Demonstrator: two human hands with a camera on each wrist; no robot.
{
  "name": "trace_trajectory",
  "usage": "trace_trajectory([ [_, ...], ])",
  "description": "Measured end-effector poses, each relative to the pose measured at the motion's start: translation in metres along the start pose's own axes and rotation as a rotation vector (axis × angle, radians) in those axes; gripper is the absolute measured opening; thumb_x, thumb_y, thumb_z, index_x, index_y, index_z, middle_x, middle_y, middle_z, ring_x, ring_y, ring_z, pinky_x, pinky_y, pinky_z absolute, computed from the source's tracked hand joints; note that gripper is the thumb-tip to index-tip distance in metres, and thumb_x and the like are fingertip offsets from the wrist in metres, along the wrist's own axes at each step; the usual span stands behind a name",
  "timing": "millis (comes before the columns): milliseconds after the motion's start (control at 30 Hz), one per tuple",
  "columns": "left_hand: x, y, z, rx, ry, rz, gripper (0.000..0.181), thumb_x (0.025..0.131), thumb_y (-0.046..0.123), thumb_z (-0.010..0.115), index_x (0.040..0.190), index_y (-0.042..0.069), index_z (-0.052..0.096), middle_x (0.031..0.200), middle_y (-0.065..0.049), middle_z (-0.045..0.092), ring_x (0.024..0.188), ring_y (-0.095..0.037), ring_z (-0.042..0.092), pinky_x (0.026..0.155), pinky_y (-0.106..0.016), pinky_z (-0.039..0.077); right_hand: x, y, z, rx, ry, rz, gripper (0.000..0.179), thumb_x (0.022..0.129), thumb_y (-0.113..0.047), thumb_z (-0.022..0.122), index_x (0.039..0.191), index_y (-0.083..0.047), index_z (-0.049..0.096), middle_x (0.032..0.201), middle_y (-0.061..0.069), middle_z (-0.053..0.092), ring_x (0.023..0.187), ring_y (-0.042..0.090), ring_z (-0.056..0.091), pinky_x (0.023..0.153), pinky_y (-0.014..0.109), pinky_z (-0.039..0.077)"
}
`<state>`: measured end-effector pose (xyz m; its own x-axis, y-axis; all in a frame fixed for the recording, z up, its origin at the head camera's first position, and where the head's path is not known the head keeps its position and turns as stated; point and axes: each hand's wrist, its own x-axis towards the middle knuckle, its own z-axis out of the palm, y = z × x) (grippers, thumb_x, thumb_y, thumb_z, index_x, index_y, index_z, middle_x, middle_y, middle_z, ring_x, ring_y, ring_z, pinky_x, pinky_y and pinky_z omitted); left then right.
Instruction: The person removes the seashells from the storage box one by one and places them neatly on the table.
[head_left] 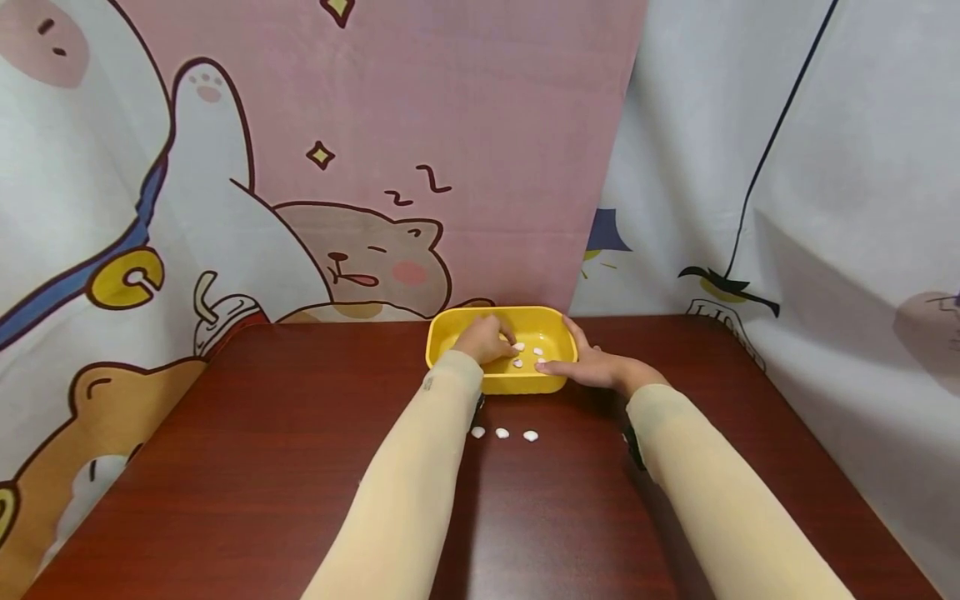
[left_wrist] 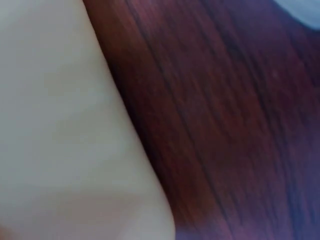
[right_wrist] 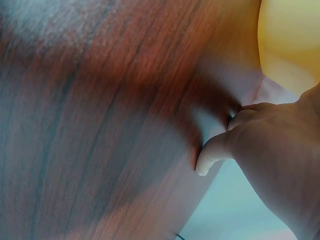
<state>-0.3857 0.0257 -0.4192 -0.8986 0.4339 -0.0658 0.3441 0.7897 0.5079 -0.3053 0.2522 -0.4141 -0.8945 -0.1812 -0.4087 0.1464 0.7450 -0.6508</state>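
A yellow plastic basin [head_left: 525, 384] stands at the back of the table, with several small white seashells [head_left: 537, 352] on its floor. My left hand [head_left: 483, 340] reaches down inside it, fingers bent and fingertips beside one shell; whether they pinch it cannot be made out. At the basin's right end my right hand [head_left: 600, 367] holds the wall, thumb over the rim and the other fingers along the outside. Three white seashells [head_left: 502, 433] lie in a row on the table in front. The left wrist view shows only a sleeve [left_wrist: 65, 125] and wood, not the hand.
The dark red-brown wooden table [head_left: 285, 458] spreads out around the basin. Behind it hangs a pink and white cartoon curtain [head_left: 480, 150], which also runs along the sides. In the right wrist view, the basin's yellow wall [right_wrist: 290, 45] rises beside the hand.
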Motion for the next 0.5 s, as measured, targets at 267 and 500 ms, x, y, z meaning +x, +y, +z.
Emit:
trace_trajectory([
  [267,0.0006,-0.0013,0.0029,-0.009,-0.016,0.030,0.019,0.103,0.015,0.069,0.116,0.014,0.082,0.135,-0.007,0.074,0.127,-0.025,0.065,0.114,-0.040,0.049,0.0015,0.0004,-0.0005,0.005,0.001,0.022,0.125,0.088,-0.081,0.062,0.165,-0.037,-0.025,0.175,0.030,-0.005,0.163,0.052,-0.004,0.127,0.075,0.010],
  [500,0.0041,-0.0012,0.0057,-0.034,-0.019,0.057,0.023,0.100,0.026,0.077,0.117,0.012,0.081,0.131,-0.006,0.075,0.120,-0.024,0.067,0.109,-0.040,0.052,-0.0005,-0.0004,-0.0005,-0.006,0.008,0.016,0.127,0.086,-0.083,0.062,0.166,-0.037,-0.026,0.175,0.031,-0.005,0.163,0.053,-0.005,0.127,0.076,0.011],
])
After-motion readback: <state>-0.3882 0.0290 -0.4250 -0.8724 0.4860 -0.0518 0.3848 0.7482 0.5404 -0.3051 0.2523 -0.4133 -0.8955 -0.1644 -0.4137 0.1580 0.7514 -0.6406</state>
